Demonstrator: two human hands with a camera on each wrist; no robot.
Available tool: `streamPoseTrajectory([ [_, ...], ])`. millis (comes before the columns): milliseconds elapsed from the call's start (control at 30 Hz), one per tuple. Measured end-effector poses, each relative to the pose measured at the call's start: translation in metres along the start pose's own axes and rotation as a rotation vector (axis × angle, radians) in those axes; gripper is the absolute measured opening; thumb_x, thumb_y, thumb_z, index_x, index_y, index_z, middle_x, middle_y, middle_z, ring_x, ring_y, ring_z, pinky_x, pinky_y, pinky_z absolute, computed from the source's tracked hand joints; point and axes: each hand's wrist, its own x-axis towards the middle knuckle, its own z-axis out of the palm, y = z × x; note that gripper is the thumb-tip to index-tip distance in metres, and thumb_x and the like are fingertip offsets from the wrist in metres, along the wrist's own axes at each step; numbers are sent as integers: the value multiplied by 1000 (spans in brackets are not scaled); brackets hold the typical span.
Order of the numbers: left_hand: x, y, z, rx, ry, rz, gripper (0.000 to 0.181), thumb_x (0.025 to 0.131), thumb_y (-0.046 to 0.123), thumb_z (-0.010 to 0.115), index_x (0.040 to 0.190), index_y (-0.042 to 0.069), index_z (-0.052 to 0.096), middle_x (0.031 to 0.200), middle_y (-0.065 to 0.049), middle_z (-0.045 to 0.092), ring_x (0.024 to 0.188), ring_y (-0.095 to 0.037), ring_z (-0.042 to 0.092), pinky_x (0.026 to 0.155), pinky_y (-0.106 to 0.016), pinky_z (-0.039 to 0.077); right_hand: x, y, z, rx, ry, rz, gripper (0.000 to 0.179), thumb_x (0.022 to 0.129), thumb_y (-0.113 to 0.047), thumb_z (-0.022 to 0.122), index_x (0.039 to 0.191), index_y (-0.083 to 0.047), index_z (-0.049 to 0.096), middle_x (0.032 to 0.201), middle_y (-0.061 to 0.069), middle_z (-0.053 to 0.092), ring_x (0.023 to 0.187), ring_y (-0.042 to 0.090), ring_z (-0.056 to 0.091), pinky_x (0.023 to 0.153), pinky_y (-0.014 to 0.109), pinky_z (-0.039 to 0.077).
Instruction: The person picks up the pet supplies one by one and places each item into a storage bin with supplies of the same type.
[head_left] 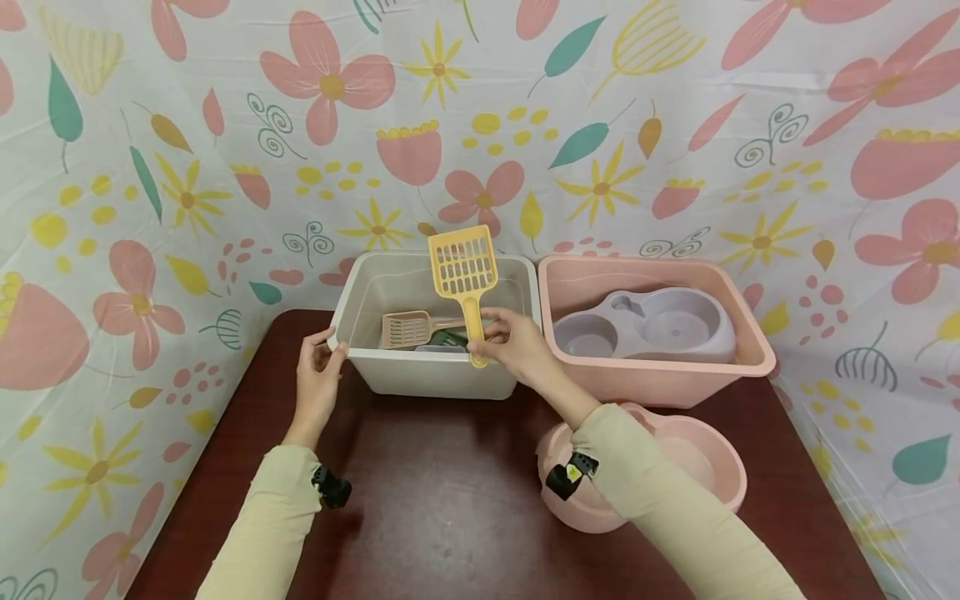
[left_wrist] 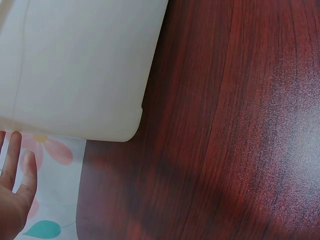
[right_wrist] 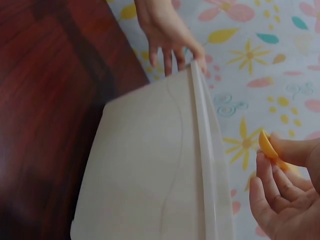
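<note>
My right hand [head_left: 513, 342] pinches the handle of a yellow litter scoop [head_left: 467, 265], held upright with its slotted head raised over the pale grey litter box [head_left: 435, 375]. In the right wrist view, only the end of the yellow handle [right_wrist: 268, 145] shows between thumb and fingers. My left hand [head_left: 318, 375] holds the box's front left corner, thumb and forefinger at the rim; its other fingers hang beside the wall in the right wrist view. Inside the box lie a beige litter scoop [head_left: 406, 330] and a dark green item [head_left: 448, 338], partly hidden by the front wall.
To the right stands a pink litter box [head_left: 652, 371] holding a greyish-lilac double pet bowl [head_left: 678, 325]. A pink double pet bowl [head_left: 720, 454] sits on the dark red wooden table [head_left: 435, 500], partly covered by my right forearm. Flower-patterned cloth [head_left: 480, 125] hangs behind and beside the table.
</note>
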Motion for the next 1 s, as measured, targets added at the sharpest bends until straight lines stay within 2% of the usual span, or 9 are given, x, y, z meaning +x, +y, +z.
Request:
streamPoseTrajectory([
  [400, -1, 0, 0, -9, -9, 5, 39, 102, 22, 56, 139, 10, 48, 112, -4, 55, 94, -12, 52, 77, -30, 43, 25, 16, -18, -113, -43, -59, 57, 88, -9, 76, 138, 4, 53, 102, 17, 71, 92, 28, 67, 78, 35, 52],
  [700, -1, 2, 0, -16, -7, -6, 41, 102, 20, 56, 141, 9, 48, 113, -5, 55, 93, -8, 52, 75, -26, 43, 33, 22, -21, -137, -50, -23, 53, 89, -10, 76, 136, 3, 56, 104, 18, 71, 93, 29, 67, 80, 38, 52],
  [1000, -1, 1, 1, -11, -2, -12, 40, 102, 21, 57, 139, 9, 48, 109, -2, 55, 93, -10, 53, 76, -27, 43, 35, 30, -17, -117, -78, 8, 51, 89, -10, 75, 135, 2, 57, 103, 16, 71, 90, 26, 67, 76, 34, 52],
])
